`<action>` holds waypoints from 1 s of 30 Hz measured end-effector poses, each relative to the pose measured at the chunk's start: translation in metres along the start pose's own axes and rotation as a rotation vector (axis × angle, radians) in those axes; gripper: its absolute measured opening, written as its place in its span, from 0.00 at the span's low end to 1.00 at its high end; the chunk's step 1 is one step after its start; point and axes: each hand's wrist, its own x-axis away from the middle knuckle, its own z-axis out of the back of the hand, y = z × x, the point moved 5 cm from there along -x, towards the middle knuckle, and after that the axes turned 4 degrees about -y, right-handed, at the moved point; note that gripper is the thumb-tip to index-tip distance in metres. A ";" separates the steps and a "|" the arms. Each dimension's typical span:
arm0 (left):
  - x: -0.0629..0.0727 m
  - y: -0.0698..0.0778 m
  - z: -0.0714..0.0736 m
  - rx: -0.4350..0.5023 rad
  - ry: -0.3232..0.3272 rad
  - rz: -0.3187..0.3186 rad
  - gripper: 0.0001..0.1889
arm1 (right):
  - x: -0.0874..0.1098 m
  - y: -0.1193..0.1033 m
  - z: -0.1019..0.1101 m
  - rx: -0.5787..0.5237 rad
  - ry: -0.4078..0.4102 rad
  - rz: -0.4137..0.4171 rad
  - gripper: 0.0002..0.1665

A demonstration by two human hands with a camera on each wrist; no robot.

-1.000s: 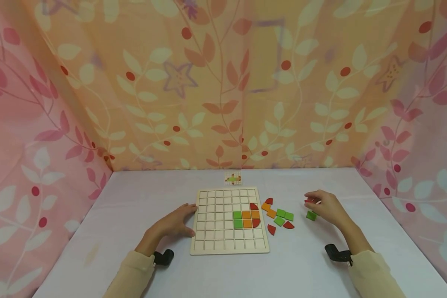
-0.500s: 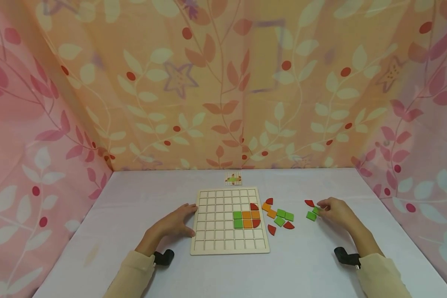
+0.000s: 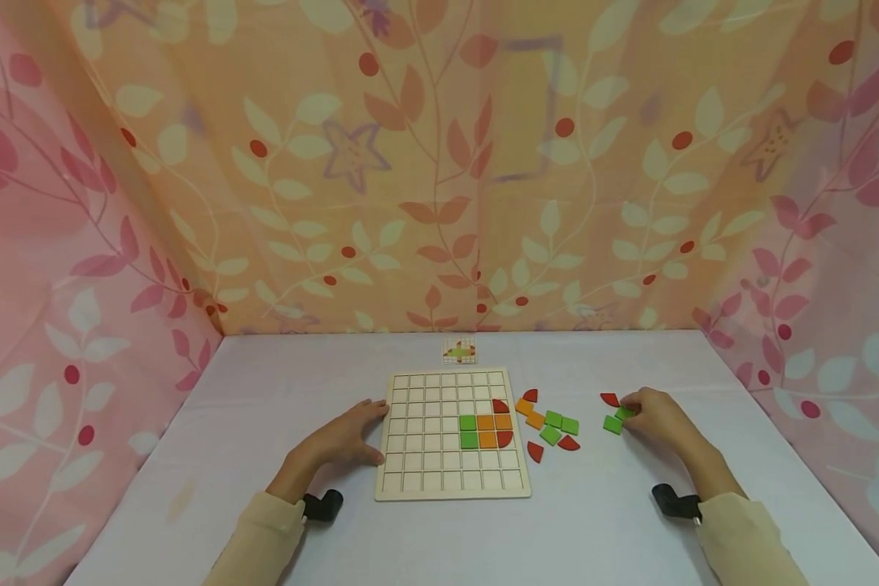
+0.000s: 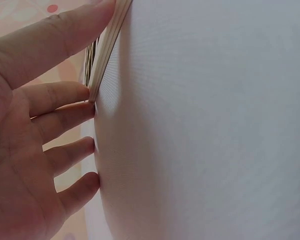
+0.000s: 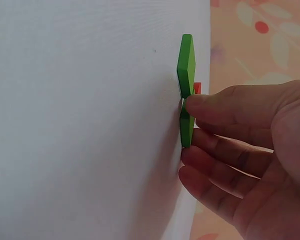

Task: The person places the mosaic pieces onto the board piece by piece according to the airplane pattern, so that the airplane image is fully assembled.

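Observation:
A square wooden grid board (image 3: pixel 416 443) lies on the table, bearing green, orange and red tiles toward its right side. My left hand (image 3: pixel 346 433) rests along the board's left edge, thumb and fingers spread and touching it. At the right, my right hand (image 3: pixel 659 417) pinches a green square tile (image 5: pixel 186 132) low at the tabletop, thumb on its near side. Touching or nearly touching it is another green square tile (image 3: pixel 613 424). A red quarter-circle tile (image 3: pixel 610 400) lies just behind these two, partly hidden by the thumb and green tiles in the right wrist view.
Right of the board lie loose pieces: orange squares (image 3: pixel 535 420), green squares (image 3: pixel 569 426) and several red quarter-circles (image 3: pixel 568 443). A small pattern card (image 3: pixel 459 351) sits behind the board on the white-covered table (image 3: pixel 300 374). Patterned curtains (image 3: pixel 439 203) enclose the back and sides.
My right hand has let go of the red quarter-circle beside a green square, and has moved slightly right and down to another green square. My left hand stays in place.

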 end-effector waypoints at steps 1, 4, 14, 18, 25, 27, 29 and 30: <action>0.000 0.000 0.000 0.000 0.001 0.001 0.46 | -0.001 -0.001 0.000 0.007 0.005 0.005 0.20; 0.000 0.000 0.000 -0.001 0.001 0.003 0.46 | -0.002 -0.002 -0.001 0.017 0.008 -0.002 0.20; 0.001 0.000 -0.001 -0.002 -0.002 0.014 0.46 | -0.004 -0.002 -0.002 0.038 0.015 -0.037 0.18; 0.001 0.000 -0.001 -0.005 0.000 0.008 0.46 | -0.002 -0.001 -0.003 0.036 0.023 -0.036 0.17; 0.000 0.001 -0.001 -0.015 -0.008 0.003 0.46 | 0.000 0.003 -0.003 0.010 0.040 -0.031 0.18; 0.000 0.001 -0.001 -0.022 -0.012 0.009 0.47 | 0.001 0.004 -0.003 0.002 0.051 -0.024 0.19; 0.000 0.000 -0.001 -0.031 -0.011 0.008 0.47 | 0.003 0.005 -0.003 -0.007 0.066 -0.011 0.19; 0.000 0.000 0.000 -0.031 -0.011 0.008 0.46 | 0.003 0.005 -0.003 -0.009 0.077 -0.006 0.19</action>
